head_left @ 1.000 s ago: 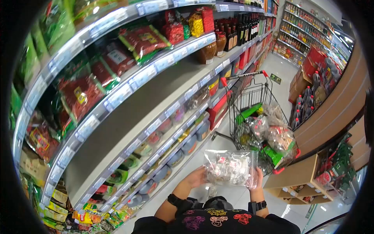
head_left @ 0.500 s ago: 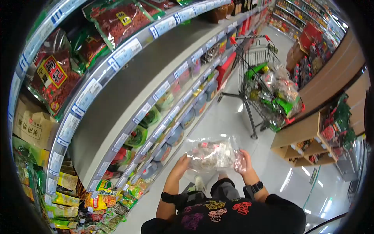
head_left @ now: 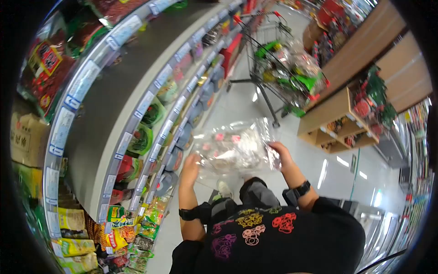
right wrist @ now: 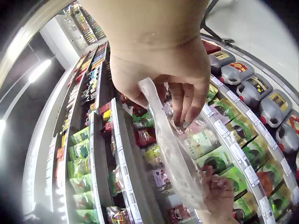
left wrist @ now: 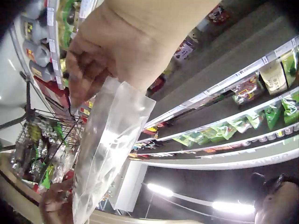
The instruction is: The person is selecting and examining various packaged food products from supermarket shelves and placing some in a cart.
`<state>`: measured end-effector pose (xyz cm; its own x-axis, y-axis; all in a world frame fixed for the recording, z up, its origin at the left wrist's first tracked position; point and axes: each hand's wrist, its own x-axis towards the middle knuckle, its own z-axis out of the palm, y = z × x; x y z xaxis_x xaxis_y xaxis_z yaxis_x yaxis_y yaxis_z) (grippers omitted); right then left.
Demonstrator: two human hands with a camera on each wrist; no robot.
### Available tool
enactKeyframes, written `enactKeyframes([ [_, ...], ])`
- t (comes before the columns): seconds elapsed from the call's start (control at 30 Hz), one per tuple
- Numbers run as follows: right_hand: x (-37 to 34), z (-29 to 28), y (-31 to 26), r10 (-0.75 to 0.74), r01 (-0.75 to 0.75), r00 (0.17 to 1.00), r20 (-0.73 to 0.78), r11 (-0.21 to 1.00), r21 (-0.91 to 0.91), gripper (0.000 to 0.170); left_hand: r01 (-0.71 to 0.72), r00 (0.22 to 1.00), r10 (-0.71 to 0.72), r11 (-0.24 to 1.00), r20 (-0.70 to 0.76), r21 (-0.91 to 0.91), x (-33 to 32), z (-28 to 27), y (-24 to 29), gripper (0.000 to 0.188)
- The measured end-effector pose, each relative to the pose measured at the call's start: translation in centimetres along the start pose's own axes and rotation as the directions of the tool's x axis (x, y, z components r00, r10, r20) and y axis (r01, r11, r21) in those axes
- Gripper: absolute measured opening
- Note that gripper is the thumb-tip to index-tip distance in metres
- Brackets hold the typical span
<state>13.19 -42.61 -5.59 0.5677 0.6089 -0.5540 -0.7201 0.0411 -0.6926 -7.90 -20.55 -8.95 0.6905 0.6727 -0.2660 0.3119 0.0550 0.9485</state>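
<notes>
Brown pack (head_left: 27, 139): on the far left; it sits just below a shiny red pack (head_left: 43, 93) with a yellow and red label.
Yellow packs (head_left: 73, 219): low down on the left; more bright packs are next to them, but the words are too blurry to read.
Big shelf (head_left: 114, 93): dark gray inside; it has a long curved edge with lots of little price tags (head_left: 84, 82) on it.
Green tubs (head_left: 141, 139): in a row just right of the big shelf; gray jugs (head_left: 174, 159) stand in the next row, closer to the floor (head_left: 335, 176).
Left hand (head_left: 189, 170): at the left end of the clear bag; the fingers are bent and nearly closed, with the bag's edge held in them; a dark band (head_left: 194, 213) goes around that wrist.
Clear bag (head_left: 230, 148): in the middle, up in the air between the two hands; it is shiny and see-through, with pale things and small pink bits inside; a shoe (head_left: 224, 188) shows on the floor under it.
Black shirt (head_left: 255, 237): at the bottom; it has purple, yellow, pink and red drawings.
Cart (head_left: 273, 34): well past the bag; it has red ends, and shiny bags and green packs are piled in it.
Right hand (head_left: 284, 157): at the right end of the clear bag; the thumb and fingers pinch its edge, with hardly any gap; a dark watch (head_left: 296, 192) is on that wrist.
Wooden stand (head_left: 326, 108): on the right; it has little boxes with things inside.
</notes>
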Motion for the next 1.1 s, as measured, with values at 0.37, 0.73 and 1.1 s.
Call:
enactKeyframes([
  [0.37,-1.1,1.0,-2.0,-0.334,0.444,0.871,0.361,0.850,-0.284,0.021,-0.005,0.995,0.061,0.816,0.077,-0.578,-1.2,-1.5,1.3,0.054],
  [0.73,1.5,0.3,-6.2,-0.468,0.596,0.793,0.390,0.729,-0.336,0.021,-0.098,0.953,0.253,0.778,0.168,-0.621,0.1,2.6,6.9,0.059],
  [1.1,4.0,-4.6,-8.8,-0.054,0.020,0.992,-0.115,0.960,-0.278,0.075,-0.734,0.665,0.697,0.544,0.269,0.406,6.0,13.6,13.7,0.052],
])
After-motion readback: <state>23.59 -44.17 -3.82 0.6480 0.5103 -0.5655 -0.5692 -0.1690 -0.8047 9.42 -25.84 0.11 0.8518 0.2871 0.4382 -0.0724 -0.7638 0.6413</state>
